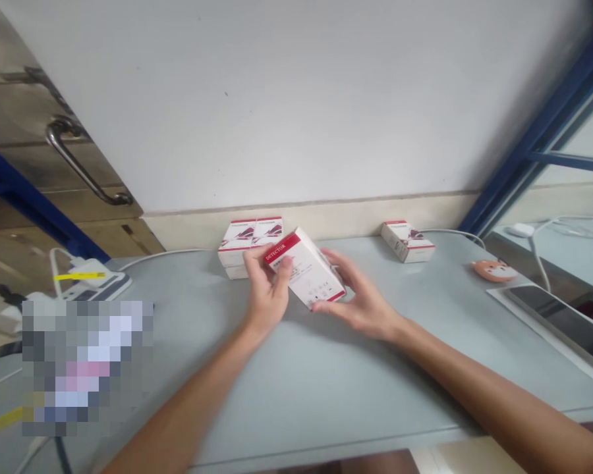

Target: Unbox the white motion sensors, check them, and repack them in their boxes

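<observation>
My left hand (265,296) pinches the white-and-red cardboard detector box (304,268) between thumb and fingers above the tabletop; my right hand (360,304) meets its other end, fingers spread (light, stiff card: hold by the long edges). Matching white-and-red boxes (250,247) sit beyond, on the pale grey tabletop (375,382).

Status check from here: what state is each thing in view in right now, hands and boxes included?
Left hand: gripping the box.
White detector box: closed, tilted, held above the table.
Right hand: spread, fingers at the box's right side.
Boxes near the wall: closed, grouped together.
Lone box: closed, lying on the table.
Tablet: screen dark.
</observation>
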`<state>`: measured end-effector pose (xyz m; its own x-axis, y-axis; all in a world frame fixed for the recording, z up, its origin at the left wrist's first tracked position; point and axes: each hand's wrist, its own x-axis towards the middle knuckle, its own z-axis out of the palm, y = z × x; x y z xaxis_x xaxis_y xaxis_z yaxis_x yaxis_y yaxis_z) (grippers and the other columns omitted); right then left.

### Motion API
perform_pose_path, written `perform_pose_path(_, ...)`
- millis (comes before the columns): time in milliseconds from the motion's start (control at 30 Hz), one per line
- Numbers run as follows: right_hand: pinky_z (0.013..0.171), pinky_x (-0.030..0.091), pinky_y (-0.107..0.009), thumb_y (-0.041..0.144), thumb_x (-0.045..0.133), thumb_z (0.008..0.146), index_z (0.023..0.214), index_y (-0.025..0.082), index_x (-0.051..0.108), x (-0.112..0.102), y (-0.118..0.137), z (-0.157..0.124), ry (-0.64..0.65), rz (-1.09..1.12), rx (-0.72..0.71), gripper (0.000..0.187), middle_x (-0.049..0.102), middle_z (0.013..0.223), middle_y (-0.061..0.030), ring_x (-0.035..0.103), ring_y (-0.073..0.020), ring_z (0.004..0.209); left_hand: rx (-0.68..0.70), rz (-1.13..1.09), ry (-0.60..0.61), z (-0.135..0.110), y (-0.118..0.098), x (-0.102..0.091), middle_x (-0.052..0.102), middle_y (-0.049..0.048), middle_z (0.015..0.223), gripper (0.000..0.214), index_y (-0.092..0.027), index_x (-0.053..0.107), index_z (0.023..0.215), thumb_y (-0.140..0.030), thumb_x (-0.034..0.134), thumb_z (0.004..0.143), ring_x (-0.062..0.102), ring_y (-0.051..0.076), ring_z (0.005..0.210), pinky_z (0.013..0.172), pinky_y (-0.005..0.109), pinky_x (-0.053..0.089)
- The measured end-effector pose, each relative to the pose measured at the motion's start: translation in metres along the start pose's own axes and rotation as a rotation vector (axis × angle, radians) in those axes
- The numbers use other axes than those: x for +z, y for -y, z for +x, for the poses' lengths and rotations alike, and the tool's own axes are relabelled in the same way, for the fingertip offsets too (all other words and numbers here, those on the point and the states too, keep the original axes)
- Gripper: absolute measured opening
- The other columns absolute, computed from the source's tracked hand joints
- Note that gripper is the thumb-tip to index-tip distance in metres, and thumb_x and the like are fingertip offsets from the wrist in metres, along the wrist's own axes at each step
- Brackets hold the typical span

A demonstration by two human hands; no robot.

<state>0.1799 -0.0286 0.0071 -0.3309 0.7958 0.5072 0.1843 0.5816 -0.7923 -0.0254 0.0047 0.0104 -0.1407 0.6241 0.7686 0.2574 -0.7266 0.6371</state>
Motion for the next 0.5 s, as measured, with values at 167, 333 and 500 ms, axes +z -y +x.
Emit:
perform_pose_path(167, 0.104, 0.055, -0.052, 0.036, 0.082, 0.090, 0.139, 0.032, 0.058, 0.011, 0.022, 0.030, -0.296, -0.390, -0.305, 0.054, 0.068, 0.135, -0.0109, 0.065, -0.0321, 0.122, -0.011, 0.290, -0.353, 0.035, 0.025, -0.041, 0.058, 0.0120, 0.134, 0.026, -0.021, 0.061, 0.121, -0.039, 0.048, 0.107, 0.052, 0.024, 0.134, 0.123, 0.042, 0.036)
perform_pose_path(333, 0.109, 0.049, -0.052, 0.030, 0.077, 0.095, 0.141, 0.026, 0.060, 0.054, 0.039, 0.093, -0.134, -0.796, -0.377, 0.049, 0.063, 0.144, -0.0147, 0.056, -0.0342, 0.128, -0.497, 0.018, -0.319, 0.052, 0.076, -0.068, 0.067, 0.0100, 0.122, 0.034, -0.020, 0.062, 0.124, -0.037, 0.038, 0.107, 0.061, 0.027, 0.127, 0.117, 0.047, 0.045)
perform_pose_path(500, 0.105, 0.048, -0.048, 0.016, 0.055, 0.105, 0.145, 0.022, 0.059, 0.117, 0.022, 0.146, 0.070, -0.975, -0.479, 0.041, 0.066, 0.139, -0.0128, 0.055, -0.0320, 0.125, -0.582, -0.149, -0.171, 0.047, 0.109, -0.070, 0.072, 0.0098, 0.120, 0.033, -0.021, 0.067, 0.117, -0.036, 0.040, 0.105, 0.065, 0.029, 0.128, 0.114, 0.052, 0.050)
